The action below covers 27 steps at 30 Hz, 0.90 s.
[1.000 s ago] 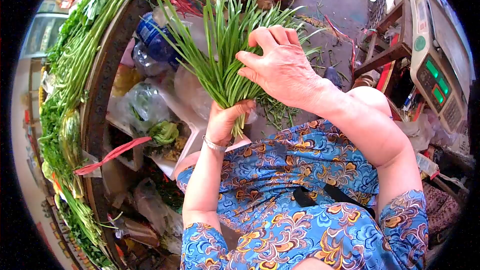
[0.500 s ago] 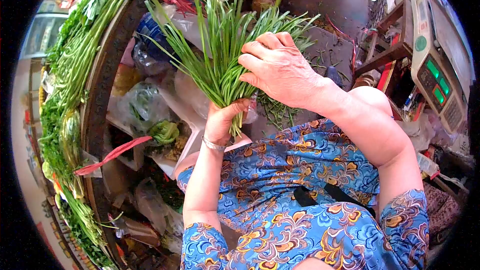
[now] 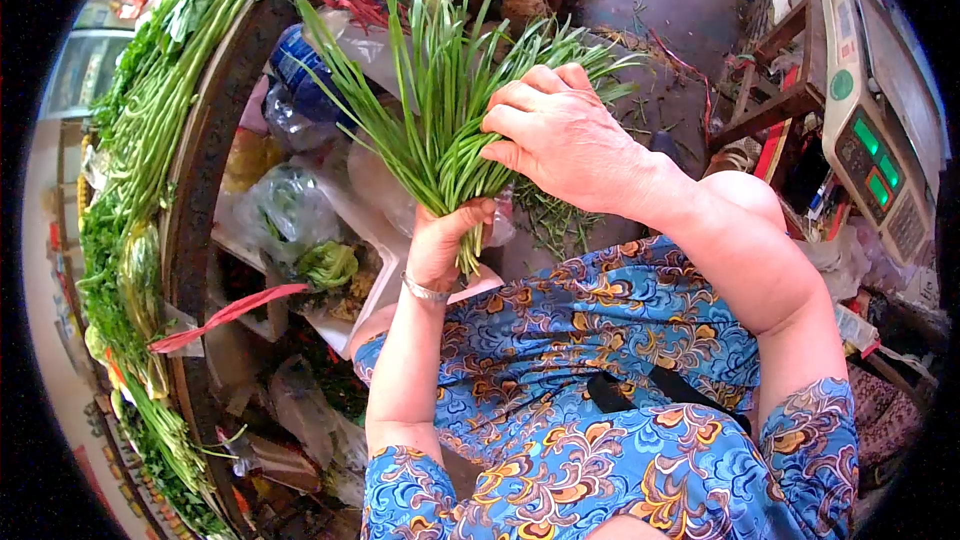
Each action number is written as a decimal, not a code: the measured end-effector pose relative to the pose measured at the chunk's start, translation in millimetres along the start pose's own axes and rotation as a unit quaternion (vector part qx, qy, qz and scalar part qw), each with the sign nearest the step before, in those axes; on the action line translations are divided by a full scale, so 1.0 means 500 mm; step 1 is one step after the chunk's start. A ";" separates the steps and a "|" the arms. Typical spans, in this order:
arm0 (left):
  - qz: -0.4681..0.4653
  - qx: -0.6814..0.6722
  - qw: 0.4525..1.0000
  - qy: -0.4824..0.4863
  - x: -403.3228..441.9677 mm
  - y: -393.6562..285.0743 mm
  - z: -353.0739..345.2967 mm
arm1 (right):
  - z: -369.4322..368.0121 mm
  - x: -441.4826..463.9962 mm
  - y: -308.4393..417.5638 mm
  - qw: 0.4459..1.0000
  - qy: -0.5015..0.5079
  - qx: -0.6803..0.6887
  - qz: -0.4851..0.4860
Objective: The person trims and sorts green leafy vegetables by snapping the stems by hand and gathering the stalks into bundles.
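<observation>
A bunch of green garlic chives is held above my lap, its long leaves fanning upward and outward. My left hand wraps around the lower stems, and the cut ends poke out below the fist. On the right side of the bunch, my right hand has its fingers curled and its thumb against the leaves; the fingertips are partly hidden among them. A bracelet circles my left wrist.
Leafy greens line a curved ledge at left. Below it are plastic bags, a lettuce and a red strip. Loose green trimmings litter the floor. At right stands a digital scale near a wooden stool.
The leaves under my right hand have shifted slightly, with the hand staying at nearly the same spot. My left hand keeps its hold on the stems.
</observation>
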State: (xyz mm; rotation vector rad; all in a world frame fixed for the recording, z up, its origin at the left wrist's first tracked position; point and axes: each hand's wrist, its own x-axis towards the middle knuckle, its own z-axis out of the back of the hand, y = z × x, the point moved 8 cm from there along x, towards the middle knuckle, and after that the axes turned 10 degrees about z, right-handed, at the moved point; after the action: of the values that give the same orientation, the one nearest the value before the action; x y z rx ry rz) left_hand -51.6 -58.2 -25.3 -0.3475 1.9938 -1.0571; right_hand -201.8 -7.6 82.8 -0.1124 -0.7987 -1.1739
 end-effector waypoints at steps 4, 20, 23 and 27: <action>-0.002 -0.015 1.000 0.004 0.002 0.006 0.008 | -0.005 0.000 -0.003 0.998 0.063 0.021 -0.021; 0.012 0.035 0.999 0.038 -0.003 0.011 -0.015 | -0.019 -0.009 -0.009 0.999 0.034 -0.003 -0.031; 0.019 0.018 0.999 0.043 0.000 0.014 -0.008 | -0.014 -0.005 -0.005 0.999 0.025 -0.012 -0.028; 0.017 0.018 0.999 0.041 0.001 0.013 -0.008 | -0.017 -0.006 -0.002 0.998 0.043 -0.042 -0.026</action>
State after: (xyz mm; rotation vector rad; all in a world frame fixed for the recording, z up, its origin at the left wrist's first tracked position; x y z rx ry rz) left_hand -54.2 -52.1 -29.4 -0.2529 2.0433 -1.1003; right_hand -199.1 -9.9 74.7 -0.1106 -0.6796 -1.2540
